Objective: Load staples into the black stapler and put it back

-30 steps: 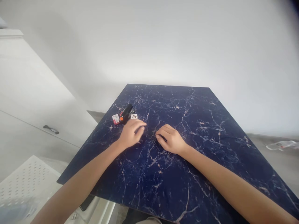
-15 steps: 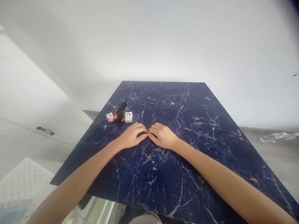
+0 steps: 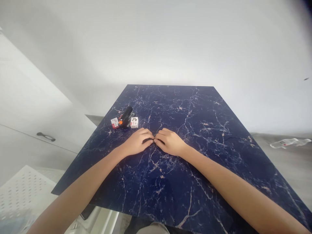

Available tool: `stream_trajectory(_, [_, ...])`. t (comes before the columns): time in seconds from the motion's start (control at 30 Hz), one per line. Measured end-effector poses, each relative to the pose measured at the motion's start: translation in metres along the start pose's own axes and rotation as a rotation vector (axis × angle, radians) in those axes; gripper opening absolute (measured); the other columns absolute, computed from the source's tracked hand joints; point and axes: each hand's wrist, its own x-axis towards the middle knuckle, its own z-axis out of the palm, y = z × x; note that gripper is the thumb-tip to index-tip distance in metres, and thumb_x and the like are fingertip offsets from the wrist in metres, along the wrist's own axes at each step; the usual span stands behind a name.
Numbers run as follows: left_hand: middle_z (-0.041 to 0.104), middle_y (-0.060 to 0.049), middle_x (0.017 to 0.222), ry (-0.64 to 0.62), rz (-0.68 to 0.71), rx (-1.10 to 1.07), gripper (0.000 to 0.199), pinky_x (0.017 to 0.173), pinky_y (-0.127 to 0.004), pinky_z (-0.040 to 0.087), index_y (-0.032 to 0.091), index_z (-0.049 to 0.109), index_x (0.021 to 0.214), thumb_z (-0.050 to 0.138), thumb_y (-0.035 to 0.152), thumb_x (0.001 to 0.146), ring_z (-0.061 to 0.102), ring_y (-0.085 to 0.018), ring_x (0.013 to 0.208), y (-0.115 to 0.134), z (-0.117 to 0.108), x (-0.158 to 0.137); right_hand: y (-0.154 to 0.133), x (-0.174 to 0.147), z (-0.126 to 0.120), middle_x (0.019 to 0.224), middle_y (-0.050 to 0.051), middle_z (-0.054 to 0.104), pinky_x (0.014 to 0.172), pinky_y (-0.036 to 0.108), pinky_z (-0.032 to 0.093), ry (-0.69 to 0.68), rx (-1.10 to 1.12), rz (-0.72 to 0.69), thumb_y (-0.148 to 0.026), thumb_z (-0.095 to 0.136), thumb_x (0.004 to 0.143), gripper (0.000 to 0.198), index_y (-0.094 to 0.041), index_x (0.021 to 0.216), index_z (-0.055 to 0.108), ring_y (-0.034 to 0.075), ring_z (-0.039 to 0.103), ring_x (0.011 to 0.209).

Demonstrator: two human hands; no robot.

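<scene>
On the dark blue marble tabletop [image 3: 207,136], a black stapler [image 3: 126,116] is lying between two small staple boxes [image 3: 114,123], its long axis pointing away and right. Nearer, the left hand [image 3: 136,143] and right hand [image 3: 170,143] are resting with curled fingertips meeting; anything pinched is hidden.

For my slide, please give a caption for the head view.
Left hand and right hand meet fingertip to fingertip on a dark marble table.

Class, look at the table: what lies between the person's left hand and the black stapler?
In the head view, only bare dark marbled table separates the left hand from the black stapler; a small white box sits just beside that stretch.
</scene>
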Motion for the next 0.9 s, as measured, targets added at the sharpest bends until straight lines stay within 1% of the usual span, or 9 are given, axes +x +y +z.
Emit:
stream_trajectory(0.27, [0.073,-0.006,0.104,0.012,0.097,0.069,0.015,0.092,-0.040,0.049,0.021,0.072,0.105,0.058,0.027,0.102,0.064,-0.022,0.097,-0.003,0.005,-0.002,0.001,-0.001,0.000,0.082,0.005,0.063,0.078,0.034,0.045,0.010,-0.004,-0.010,-0.026,0.047,0.106,0.025,-0.018,0.089,0.064,0.020,0.052,0.079])
stream_trajectory(0.5, [0.073,-0.004,0.099,0.004,0.079,0.059,0.013,0.089,-0.038,0.049,0.021,0.070,0.100,0.062,0.030,0.101,0.064,-0.021,0.094,-0.005,0.006,-0.002,0.004,0.001,0.002,0.082,0.005,0.064,0.077,0.033,0.045,0.001,0.027,-0.027,-0.028,0.052,0.105,0.023,-0.018,0.089,0.065,0.019,0.052,0.078])
stream_trajectory(0.6, [0.072,-0.004,0.097,0.004,0.084,0.056,0.011,0.088,-0.038,0.048,0.020,0.069,0.097,0.064,0.030,0.099,0.064,-0.021,0.093,-0.004,0.006,-0.002,0.002,-0.002,0.001,0.083,0.005,0.064,0.078,0.034,0.045,0.008,0.001,-0.025,-0.029,0.053,0.105,0.023,-0.018,0.090,0.066,0.020,0.053,0.079])
stream_trajectory(0.7, [0.072,-0.004,0.095,-0.005,0.104,0.048,0.010,0.088,-0.038,0.047,0.020,0.069,0.096,0.067,0.030,0.098,0.063,-0.021,0.092,0.000,0.008,0.003,0.000,-0.010,-0.004,0.083,0.005,0.065,0.079,0.035,0.046,0.012,-0.038,-0.011,-0.029,0.053,0.105,0.024,-0.019,0.089,0.066,0.020,0.053,0.080])
stream_trajectory(0.8, [0.072,-0.003,0.093,-0.024,0.106,-0.008,0.009,0.089,-0.037,0.047,0.021,0.069,0.094,0.069,0.029,0.096,0.064,-0.021,0.091,0.008,0.015,0.014,0.000,-0.024,-0.012,0.082,0.005,0.064,0.077,0.034,0.045,0.005,-0.063,0.013,-0.028,0.054,0.105,0.023,-0.019,0.088,0.067,0.020,0.053,0.079])
stream_trajectory(0.9, [0.072,-0.002,0.090,-0.039,0.043,-0.117,0.009,0.086,-0.035,0.049,0.021,0.069,0.090,0.073,0.028,0.093,0.064,-0.020,0.089,0.016,0.022,0.028,0.002,-0.038,-0.019,0.080,0.005,0.064,0.074,0.034,0.045,0.023,-0.079,0.051,-0.027,0.052,0.105,0.025,-0.018,0.088,0.067,0.020,0.053,0.076])
